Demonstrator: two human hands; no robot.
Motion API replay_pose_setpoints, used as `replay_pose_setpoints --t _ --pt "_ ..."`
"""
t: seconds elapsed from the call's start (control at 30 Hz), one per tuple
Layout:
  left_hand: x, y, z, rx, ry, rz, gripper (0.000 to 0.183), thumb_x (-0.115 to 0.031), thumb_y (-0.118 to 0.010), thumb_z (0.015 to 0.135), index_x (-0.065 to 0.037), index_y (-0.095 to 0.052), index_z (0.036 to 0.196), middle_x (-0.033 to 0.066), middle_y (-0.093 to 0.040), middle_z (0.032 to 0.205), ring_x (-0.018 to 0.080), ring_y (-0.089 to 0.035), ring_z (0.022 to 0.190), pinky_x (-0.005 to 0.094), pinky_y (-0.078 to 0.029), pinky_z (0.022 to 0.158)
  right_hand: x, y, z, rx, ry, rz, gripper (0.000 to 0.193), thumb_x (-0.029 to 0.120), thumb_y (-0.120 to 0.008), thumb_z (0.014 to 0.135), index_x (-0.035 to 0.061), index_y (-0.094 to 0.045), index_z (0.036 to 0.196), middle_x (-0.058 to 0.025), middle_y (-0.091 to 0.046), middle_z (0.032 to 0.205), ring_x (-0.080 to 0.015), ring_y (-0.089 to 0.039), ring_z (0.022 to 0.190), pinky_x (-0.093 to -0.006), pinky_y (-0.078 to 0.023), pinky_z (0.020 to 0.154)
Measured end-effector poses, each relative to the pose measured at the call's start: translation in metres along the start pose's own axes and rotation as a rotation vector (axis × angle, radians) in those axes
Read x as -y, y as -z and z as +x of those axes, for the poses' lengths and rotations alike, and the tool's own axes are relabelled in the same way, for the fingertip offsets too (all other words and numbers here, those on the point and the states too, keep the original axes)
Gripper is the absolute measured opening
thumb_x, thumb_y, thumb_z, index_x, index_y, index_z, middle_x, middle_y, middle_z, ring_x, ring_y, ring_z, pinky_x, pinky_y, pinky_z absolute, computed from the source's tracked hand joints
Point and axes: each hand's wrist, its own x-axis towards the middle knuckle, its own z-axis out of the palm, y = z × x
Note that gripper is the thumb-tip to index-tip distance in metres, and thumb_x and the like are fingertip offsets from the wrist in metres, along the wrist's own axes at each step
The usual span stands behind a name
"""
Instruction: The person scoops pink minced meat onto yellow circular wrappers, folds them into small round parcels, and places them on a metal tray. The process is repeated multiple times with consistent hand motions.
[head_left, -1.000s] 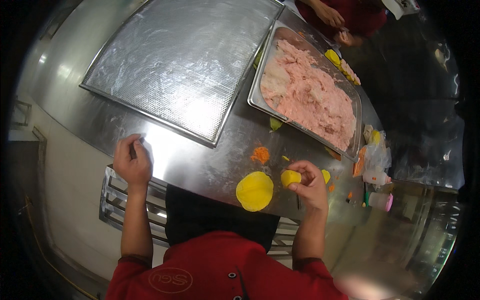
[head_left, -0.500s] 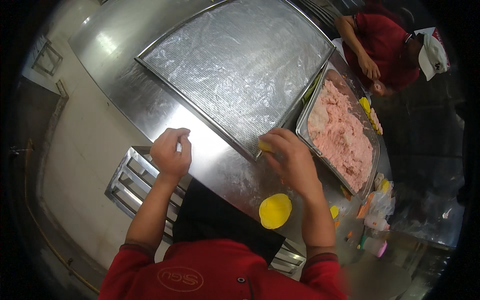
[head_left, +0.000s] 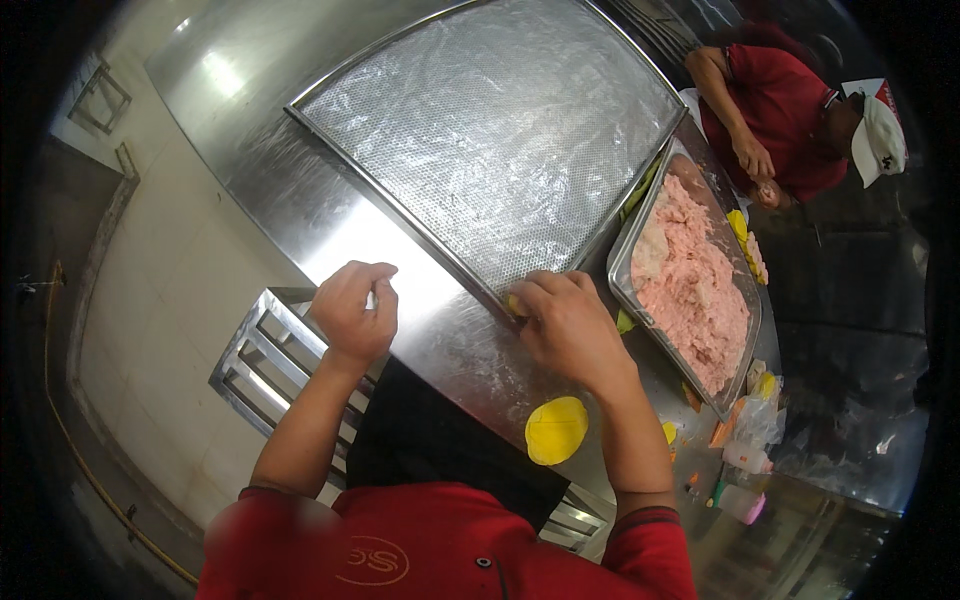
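Observation:
My right hand (head_left: pixel 570 325) is closed round a small yellow-wrapped dumpling (head_left: pixel 514 304), mostly hidden by the fingers. It sits at the near corner of a large perforated metal tray (head_left: pixel 490 150) covered with clear film. My left hand (head_left: pixel 355 310) is curled shut above the table's near edge; a pale bit shows between thumb and fingers, too small to name. Close to my right forearm lies a stack of round yellow wrappers (head_left: pixel 557 430). To the right, a deep metal pan (head_left: pixel 628 265) holds pink minced meat (head_left: pixel 695 290).
Across the table at the right, a person in a red shirt (head_left: pixel 785 110) works with both hands, near yellow and pink pieces (head_left: pixel 745 235). A bottle with a pink cap (head_left: pixel 740 503) and a plastic bag (head_left: pixel 762 415) lie at the right. A slatted metal stool (head_left: pixel 265 350) stands left of me.
My right hand has lowered the yellow dumpling to the tray's near corner, fingers now covering more of it. My left hand stays curled. The view has shifted slightly.

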Motion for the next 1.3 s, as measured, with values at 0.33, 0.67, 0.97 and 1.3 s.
replay_pose_setpoints --t 0.33,0.67,0.97,1.3 --pt "0.0 -0.001 -0.001 0.03 0.024 0.011 0.013 0.001 -0.064 0.079 -0.005 -0.072 0.086 0.0111 -0.068 0.076 0.0283 -0.065 0.065 0.0378 -0.048 0.058 0.007 0.006 -0.03 -0.369 -0.097 0.12 0.039 0.011 -0.072 0.085 0.0039 -0.068 0.123 -0.0162 -0.07 0.122 -0.0337 -0.065 0.12 -0.0472 -0.046 0.108" --pt "-0.025 -0.001 -0.01 0.095 0.111 -0.235 0.015 0.001 -0.066 0.088 -0.003 -0.07 0.102 0.0075 -0.066 0.087 0.0151 -0.053 0.062 0.0275 -0.042 0.056 -0.006 -0.017 -0.238 -0.772 -0.775 0.293 0.012 0.007 -0.079 0.088 -0.0015 -0.072 0.088 -0.0139 -0.073 0.088 -0.0256 -0.071 0.079 -0.0323 -0.054 0.075" --pt "-0.16 -0.037 -0.078 1.043 -0.514 -0.408 0.028 -0.01 -0.084 0.078 -0.008 -0.072 0.103 0.0086 -0.07 0.099 0.0306 -0.066 0.087 0.041 -0.054 0.077 -0.009 -0.097 -0.324 -0.72 -1.019 0.273 0.019 0.015 -0.081 0.086 0.0009 -0.076 0.098 -0.0165 -0.074 0.097 -0.0353 -0.071 0.089 -0.041 -0.056 0.081" --pt "-0.185 -0.052 -0.098 1.041 -0.506 -0.131 0.019 -0.011 -0.082 0.082 -0.004 -0.076 0.098 0.013 -0.071 0.099 0.0347 -0.069 0.09 0.0428 -0.057 0.078 -0.028 -0.131 -0.294 -0.759 -0.993 0.101 0.011 0.01 -0.075 0.085 0.0003 -0.073 0.09 -0.0156 -0.069 0.088 -0.0347 -0.068 0.08 -0.0427 -0.054 0.072"
